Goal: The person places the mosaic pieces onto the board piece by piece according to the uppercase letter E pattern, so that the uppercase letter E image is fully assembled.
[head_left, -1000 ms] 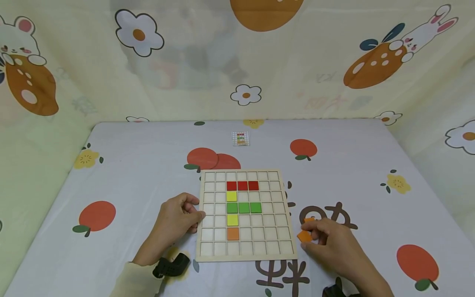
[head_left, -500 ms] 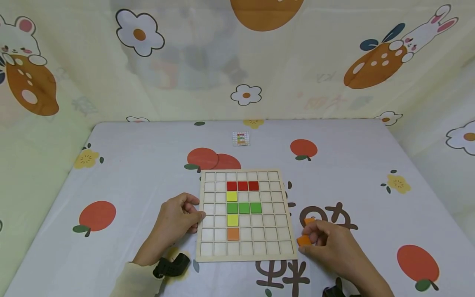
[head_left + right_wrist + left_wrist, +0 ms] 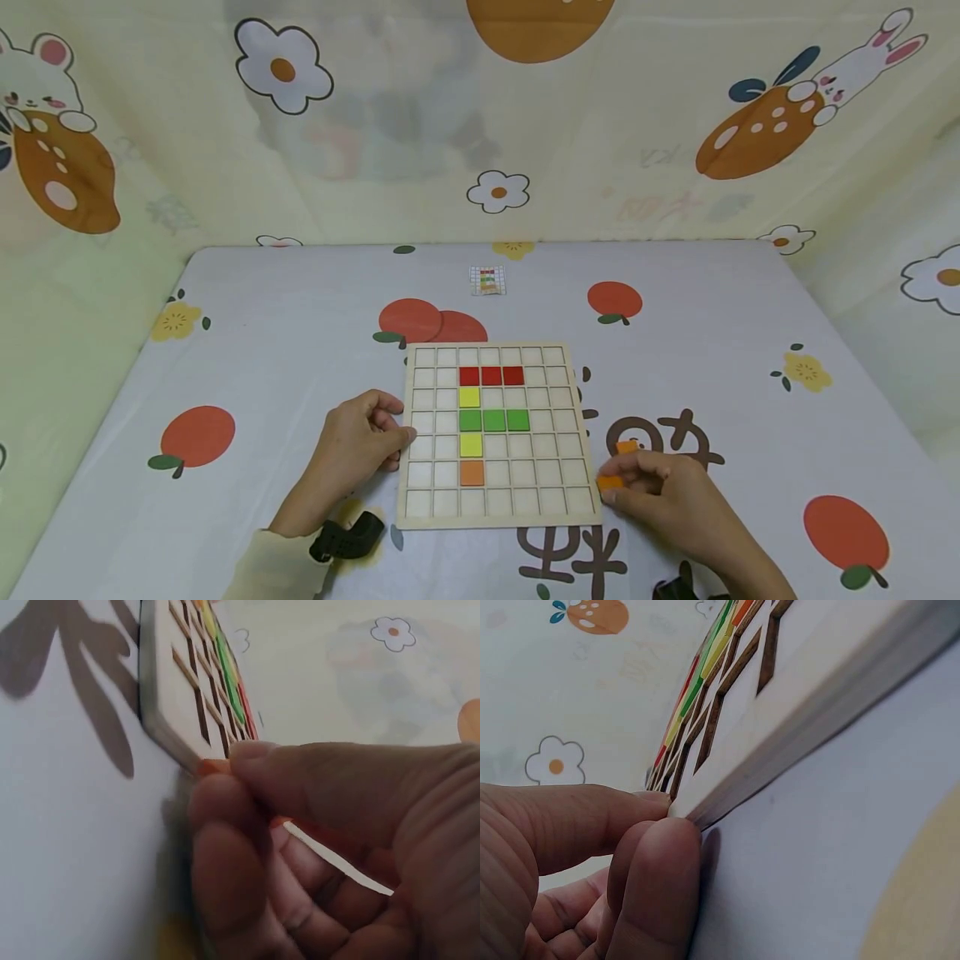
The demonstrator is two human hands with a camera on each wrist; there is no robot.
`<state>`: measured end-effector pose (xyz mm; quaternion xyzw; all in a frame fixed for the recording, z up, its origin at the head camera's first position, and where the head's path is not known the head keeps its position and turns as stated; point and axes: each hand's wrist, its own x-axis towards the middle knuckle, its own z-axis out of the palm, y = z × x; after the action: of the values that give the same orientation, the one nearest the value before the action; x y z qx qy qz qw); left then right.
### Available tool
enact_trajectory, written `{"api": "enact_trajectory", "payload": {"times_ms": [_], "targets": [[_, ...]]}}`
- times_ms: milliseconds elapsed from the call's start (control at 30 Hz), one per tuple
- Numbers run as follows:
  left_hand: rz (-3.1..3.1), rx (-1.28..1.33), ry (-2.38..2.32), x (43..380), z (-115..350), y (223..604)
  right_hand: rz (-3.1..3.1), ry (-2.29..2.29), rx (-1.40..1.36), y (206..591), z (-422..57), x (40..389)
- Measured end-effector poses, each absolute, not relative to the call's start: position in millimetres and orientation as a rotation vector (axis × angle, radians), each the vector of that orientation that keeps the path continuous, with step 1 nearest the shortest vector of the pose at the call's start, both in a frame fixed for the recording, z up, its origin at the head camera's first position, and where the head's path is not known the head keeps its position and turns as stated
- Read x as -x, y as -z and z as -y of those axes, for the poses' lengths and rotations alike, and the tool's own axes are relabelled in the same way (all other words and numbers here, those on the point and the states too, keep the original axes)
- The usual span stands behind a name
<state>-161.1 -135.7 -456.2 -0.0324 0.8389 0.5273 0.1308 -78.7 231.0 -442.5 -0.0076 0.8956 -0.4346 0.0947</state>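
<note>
A wooden grid board (image 3: 551, 518) lies on the table, set with red tiles (image 3: 491, 376), yellow tiles (image 3: 470, 445), green tiles (image 3: 493, 420) and one orange square in its lower part. At the board's left edge, my left hand (image 3: 362, 437) pinches the rim between thumb and fingers. Close to the right edge, my right hand (image 3: 667, 500) pinches an orange tile (image 3: 609, 482) between thumb and fingertips; only its corner (image 3: 214, 766) shows in the right wrist view. Just beyond those fingers is a second orange tile (image 3: 627, 447), partly covered by the hand.
A small card (image 3: 487, 281) with a coloured grid pattern lies beyond the board. The tablecloth (image 3: 300, 350) is printed with fruit, flowers and brown characters. A patterned curtain (image 3: 390, 125) rises behind the table's far edge.
My right hand has shifted slightly left, bringing the orange tile right up to the board's right edge; the tile has turned in the fingers. My left hand has stayed in place.
</note>
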Motion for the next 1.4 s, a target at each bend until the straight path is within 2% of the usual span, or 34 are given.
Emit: {"api": "enact_trajectory", "payload": {"times_ms": [200,667,1400], "targets": [[-2.426,0.1,-1.543,161.9,135.4,457.3,-2.565,1.335,0.073,441.4,-229.5,80.0],[-2.439,0.106,-1.529,161.0,134.6,456.2,-2.834,1.065,0.268,438.2,-218.2,82.3],[-2.437,0.099,-1.526,160.5,135.0,456.0,-2.707,1.215,0.38,437.5,-163.3,102.4]]}}
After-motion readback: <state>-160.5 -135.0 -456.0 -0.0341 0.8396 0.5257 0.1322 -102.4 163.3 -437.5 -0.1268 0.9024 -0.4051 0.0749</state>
